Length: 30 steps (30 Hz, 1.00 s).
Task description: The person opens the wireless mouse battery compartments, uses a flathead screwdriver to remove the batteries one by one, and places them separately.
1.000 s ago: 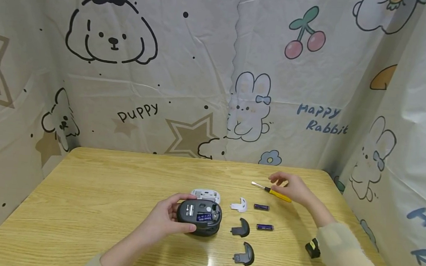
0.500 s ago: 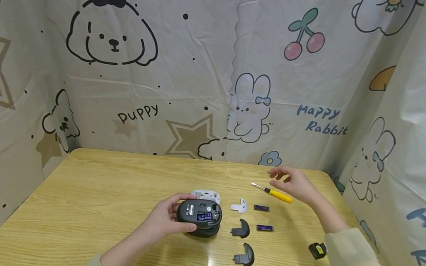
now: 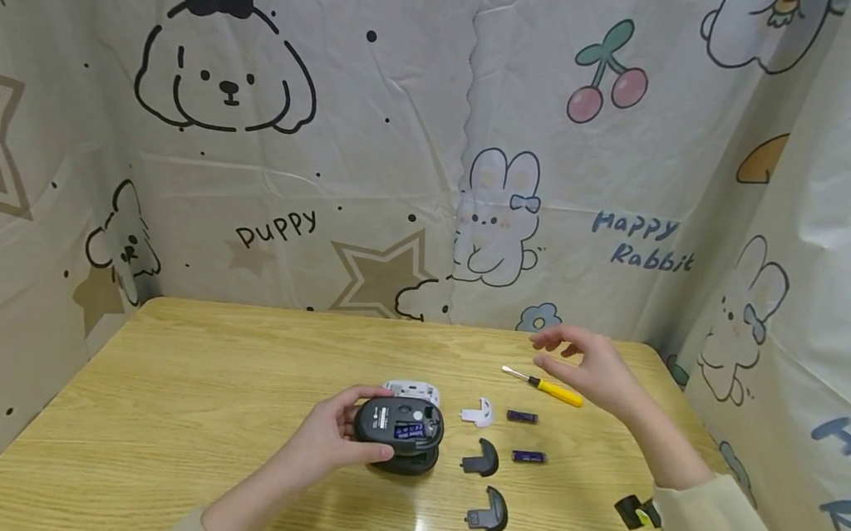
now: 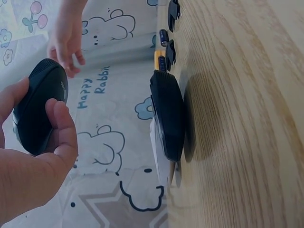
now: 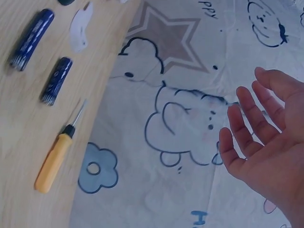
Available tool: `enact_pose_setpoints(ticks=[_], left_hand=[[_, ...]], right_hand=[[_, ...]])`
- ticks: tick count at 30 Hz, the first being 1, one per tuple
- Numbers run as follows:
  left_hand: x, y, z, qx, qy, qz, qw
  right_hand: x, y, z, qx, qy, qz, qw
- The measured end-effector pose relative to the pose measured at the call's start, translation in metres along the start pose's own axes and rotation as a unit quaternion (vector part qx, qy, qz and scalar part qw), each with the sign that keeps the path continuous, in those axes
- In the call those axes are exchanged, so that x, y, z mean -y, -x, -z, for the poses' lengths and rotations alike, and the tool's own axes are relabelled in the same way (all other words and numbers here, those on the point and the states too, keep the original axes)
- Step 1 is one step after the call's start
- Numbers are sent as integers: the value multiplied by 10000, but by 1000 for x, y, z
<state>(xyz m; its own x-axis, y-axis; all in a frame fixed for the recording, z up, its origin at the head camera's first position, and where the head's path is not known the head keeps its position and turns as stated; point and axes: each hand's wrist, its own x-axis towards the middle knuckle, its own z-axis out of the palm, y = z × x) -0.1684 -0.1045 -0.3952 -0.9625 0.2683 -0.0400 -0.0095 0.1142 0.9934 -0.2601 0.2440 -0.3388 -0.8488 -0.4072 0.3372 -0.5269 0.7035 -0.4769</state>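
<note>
My left hand (image 3: 325, 434) grips a dark computer mouse (image 3: 387, 421) by its edges, underside up, with a blue battery in its open compartment. In the left wrist view this mouse is well clear of the table, and a second black mouse (image 4: 168, 116) lies on the wood. Behind them, a white mouse (image 3: 411, 390) is partly covered. My right hand (image 3: 588, 366) hovers above the yellow-handled screwdriver (image 3: 560, 393), fingers loosely bent and holding nothing. The right wrist view shows that palm, with the screwdriver (image 5: 53, 161) on the table apart from it.
Two blue batteries, a far battery (image 3: 522, 416) and a near battery (image 3: 528, 456), lie right of centre. Beside them are a white battery cover (image 3: 477, 412) and two dark covers, the middle cover (image 3: 481, 459) and the nearest cover (image 3: 488, 512). A printed curtain (image 3: 373, 170) hangs behind the table.
My right hand has risen away from the screwdriver and shifted slightly back, its fingers spreading a little. The left hand and its mouse have stayed in place.
</note>
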Motion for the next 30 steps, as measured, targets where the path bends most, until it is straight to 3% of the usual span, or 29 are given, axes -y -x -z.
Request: enact_pose_setpoints(ticks=[9,16,30], left_hand=[[-1,-1,-3,-53,-23,18,10000],[-1,-2,-3,-37,2,24,10000],[-2,-2,-3,-54,25,76,10000]], right_hand=[[33,10,-3,-620,45,678,9958],[54,17,-10,-864,37,1112,9900],[85,30,-29,-598,-641,1244,9883]])
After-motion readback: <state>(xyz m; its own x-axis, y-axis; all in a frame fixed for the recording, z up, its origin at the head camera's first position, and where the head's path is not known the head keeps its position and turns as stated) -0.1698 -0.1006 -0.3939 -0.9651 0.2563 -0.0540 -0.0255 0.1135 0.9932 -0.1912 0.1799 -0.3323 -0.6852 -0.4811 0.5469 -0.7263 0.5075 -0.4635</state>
